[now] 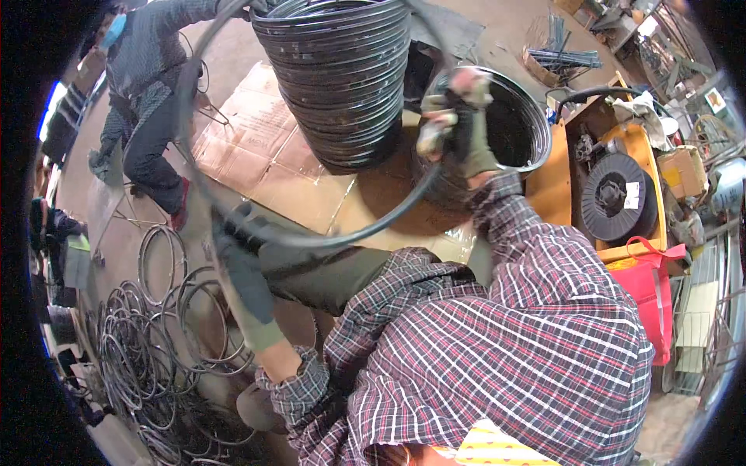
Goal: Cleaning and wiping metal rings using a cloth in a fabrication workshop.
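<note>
A large thin black ring (pixel 350 235), like a hoop of tubing, hangs tilted in front of me, partly smeared by motion. My left hand (pixel 242 268), in a grey-and-dark glove, is closed at the ring's lower left edge. My right hand (pixel 466 128), also gloved, is up at the ring's right side, its fingers curled and blurred. Something pale and pinkish shows at those fingers, too smeared to name. Just beyond the right hand is a short stack of black rings (pixel 536 132). A taller stack of black rings (pixel 342 85) stands left of it on flattened cardboard (pixel 252 140).
Loose black rings (pixel 140 342) lie heaped on the floor at the lower left. A person in dark clothes (pixel 148 101) is at the upper left, an arm reaching to the tall stack. On the right are an orange box (pixel 659 182) with a black spool (pixel 606 198) and a red bag (pixel 657 299).
</note>
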`<state>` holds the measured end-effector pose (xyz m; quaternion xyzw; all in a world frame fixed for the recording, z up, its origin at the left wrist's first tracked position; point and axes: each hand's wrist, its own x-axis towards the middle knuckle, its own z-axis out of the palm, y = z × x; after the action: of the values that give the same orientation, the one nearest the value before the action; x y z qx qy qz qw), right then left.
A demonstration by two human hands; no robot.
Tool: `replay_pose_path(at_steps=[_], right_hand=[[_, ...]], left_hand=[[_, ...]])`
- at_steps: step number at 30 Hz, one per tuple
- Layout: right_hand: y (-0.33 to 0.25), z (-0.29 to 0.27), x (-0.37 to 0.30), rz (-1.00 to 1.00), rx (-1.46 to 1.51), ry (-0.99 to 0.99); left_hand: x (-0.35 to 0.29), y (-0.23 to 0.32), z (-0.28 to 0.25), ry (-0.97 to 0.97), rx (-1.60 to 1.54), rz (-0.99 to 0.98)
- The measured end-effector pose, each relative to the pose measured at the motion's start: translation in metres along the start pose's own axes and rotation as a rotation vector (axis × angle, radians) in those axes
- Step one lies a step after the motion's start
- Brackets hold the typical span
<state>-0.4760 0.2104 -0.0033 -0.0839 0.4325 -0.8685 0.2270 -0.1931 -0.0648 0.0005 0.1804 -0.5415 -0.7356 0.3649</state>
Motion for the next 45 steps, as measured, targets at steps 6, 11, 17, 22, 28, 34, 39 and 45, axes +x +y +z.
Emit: replay_pose_path(at_steps=[6,11,17,22,28,34,39,45], right_hand=[[-0.080,-0.156,-0.022,-0.353,-0.358,0.332],[-0.090,-0.252,-0.045,-0.460,-0.522,0.511],[-0.073,-0.273,-0.048,-0.344,-1.106,0.788],[-0.070,-0.334,-0.050,-0.337,-1.170,0.985],[-0.068,-0.325,-0.049,-0.302,-1.305,1.072],[-0.074,-0.309,-0.056,-0.263,-1.456,1.163],[-0.086,-0.305,-0.062,-0.238,-1.597,1.249],[-0.104,-0.277,-0.065,-0.208,-1.765,1.349]], left_hand=[[-0.002,-0.043,0.000,-0.274,0.229,-0.113],[-0.007,-0.065,-0.005,-0.188,0.229,-0.106],[-0.014,-0.065,-0.023,-0.114,0.234,-0.069],[-0.010,-0.065,-0.015,-0.107,0.231,-0.057],[-0.011,-0.069,-0.023,-0.125,0.211,-0.024],[-0.013,-0.064,-0.026,-0.112,0.188,-0.054],[-0.011,-0.070,-0.020,-0.079,0.123,-0.033],[-0.011,-0.070,-0.012,-0.102,0.120,0.001]])
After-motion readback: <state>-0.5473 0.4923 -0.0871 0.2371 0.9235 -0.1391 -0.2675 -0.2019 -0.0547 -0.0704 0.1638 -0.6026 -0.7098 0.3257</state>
